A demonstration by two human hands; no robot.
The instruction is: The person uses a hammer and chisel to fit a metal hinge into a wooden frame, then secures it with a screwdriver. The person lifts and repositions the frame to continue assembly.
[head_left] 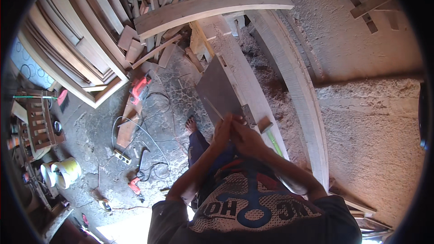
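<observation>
1. Cracked concrete floor (92,131) lies under this workshop, with sawdust (366,131) banked thickly on the right.
2. Nearest, the left hand (221,133) and right hand (246,137) meet in front of the body, fingers curled well in. A thin rod (214,109) juts from between them; the fingers hide the grip, so I cannot tell which hand has hold of it. Working them this close together probably steadies the rod.
3. Just beyond is a grey board (218,88), with the rod extending over it, alongside a long pale plank (251,86) that seems to serve as a bench.
4. Beside the right hand, a green-handled mallet (273,142) rests on that plank, presumably kept within easy reach.
5. Farther right runs a curved beam (300,74); another curved piece (212,11) lies across the far end, perhaps propped there for want of space.
6. Left on the floor, a red power tool (139,88) sits by a wood block (124,131), seemingly set aside.
7. Farthest left, wooden frames (83,27) lean nested together, likely to save room.
</observation>
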